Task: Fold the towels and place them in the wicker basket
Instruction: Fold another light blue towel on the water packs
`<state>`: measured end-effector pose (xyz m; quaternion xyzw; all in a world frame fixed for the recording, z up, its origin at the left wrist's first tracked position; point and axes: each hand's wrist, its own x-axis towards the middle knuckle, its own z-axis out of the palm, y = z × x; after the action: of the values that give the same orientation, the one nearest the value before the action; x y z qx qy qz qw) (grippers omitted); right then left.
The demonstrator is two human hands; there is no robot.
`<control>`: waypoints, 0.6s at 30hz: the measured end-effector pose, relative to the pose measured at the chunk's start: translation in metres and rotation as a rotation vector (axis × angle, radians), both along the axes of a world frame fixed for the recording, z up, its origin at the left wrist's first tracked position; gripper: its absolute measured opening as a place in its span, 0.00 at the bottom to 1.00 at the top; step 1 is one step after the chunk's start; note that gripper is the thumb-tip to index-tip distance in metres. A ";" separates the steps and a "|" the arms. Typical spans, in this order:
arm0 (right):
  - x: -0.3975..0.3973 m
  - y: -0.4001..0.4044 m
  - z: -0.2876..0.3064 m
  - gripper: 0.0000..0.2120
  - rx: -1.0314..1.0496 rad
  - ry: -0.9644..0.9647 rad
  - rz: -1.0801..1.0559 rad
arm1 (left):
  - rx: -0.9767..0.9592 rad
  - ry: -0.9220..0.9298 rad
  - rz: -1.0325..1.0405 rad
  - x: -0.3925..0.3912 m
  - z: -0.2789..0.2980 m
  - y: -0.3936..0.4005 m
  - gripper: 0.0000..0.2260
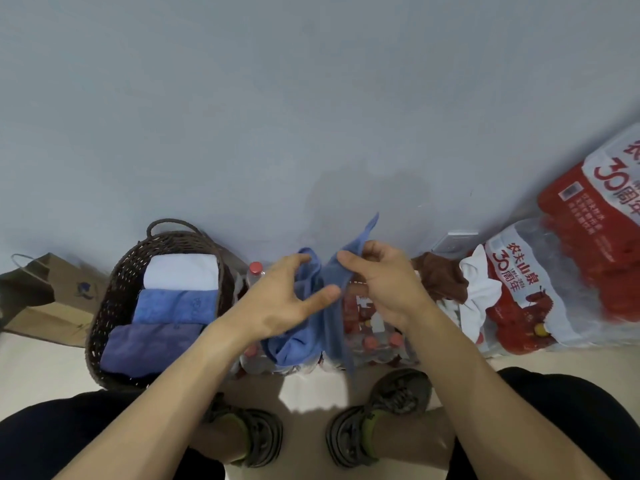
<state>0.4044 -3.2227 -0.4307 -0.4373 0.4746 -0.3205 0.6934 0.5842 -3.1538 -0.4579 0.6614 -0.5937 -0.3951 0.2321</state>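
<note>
Overall, we note a pale blue-grey wall point(311, 98) filling the upper view, meeting a cream floor point(34, 368) below. Against the wall on our right lie large shrink-wrapped packs of bottled water point(568, 278) with red and white printing. A smaller pack of red-capped bottles point(374, 334) stands directly ahead of us, partly hidden behind the cloth we hold.

To our left stands the wicker basket point(107, 306), dark brown with a loop handle at its far end. It contains three folded towels in a row: a white towel point(181, 273) farthest, a mid-blue towel point(176, 306) in the middle, and a purple-blue towel point(145, 344) nearest. A brown paper bag point(52, 299) lies beyond the basket on its left side.

A brown towel point(443, 278) and a white cloth point(479, 299) are heaped unfolded on the packs to our right.

We hold the blue towel point(301, 348) in the air between us and the bottles. Our right hand point(384, 282) pinches its upper edge; our left hand point(284, 299) has its fingers curled around the fabric beside it. The hands are close together, not touching. Our grey shoes point(381, 417) show below.
</note>
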 end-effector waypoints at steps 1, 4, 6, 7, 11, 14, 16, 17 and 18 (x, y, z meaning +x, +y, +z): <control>0.006 0.005 0.005 0.05 0.017 -0.024 -0.004 | -0.044 0.066 -0.032 -0.004 0.002 0.002 0.39; 0.020 0.015 0.008 0.09 0.008 -0.059 0.014 | -0.163 0.158 0.005 -0.010 0.004 0.005 0.18; 0.024 0.016 0.009 0.09 -0.022 -0.082 0.034 | -0.200 0.157 0.063 -0.007 0.007 0.003 0.08; 0.025 0.017 0.009 0.07 -0.042 -0.094 0.040 | -0.198 0.168 0.076 -0.004 0.009 0.003 0.06; 0.021 0.011 -0.006 0.11 -0.314 0.103 -0.066 | -0.189 0.276 0.154 0.006 0.017 0.001 0.11; 0.012 0.003 -0.020 0.27 -0.247 0.071 0.092 | -0.106 0.530 0.188 0.011 0.029 0.003 0.13; 0.006 0.002 -0.030 0.32 -0.090 -0.094 0.349 | -0.049 0.696 0.225 0.012 0.036 0.002 0.15; 0.004 0.004 -0.033 0.29 -0.068 -0.123 0.464 | -0.032 0.743 0.248 0.012 0.038 0.002 0.18; 0.005 0.006 -0.036 0.26 -0.080 -0.102 0.557 | -0.027 0.760 0.263 0.013 0.040 0.001 0.20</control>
<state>0.4092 -3.2162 -0.4664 -0.5612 0.2877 -0.1580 0.7599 0.5968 -3.1529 -0.4178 0.5353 -0.3810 -0.5709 0.4923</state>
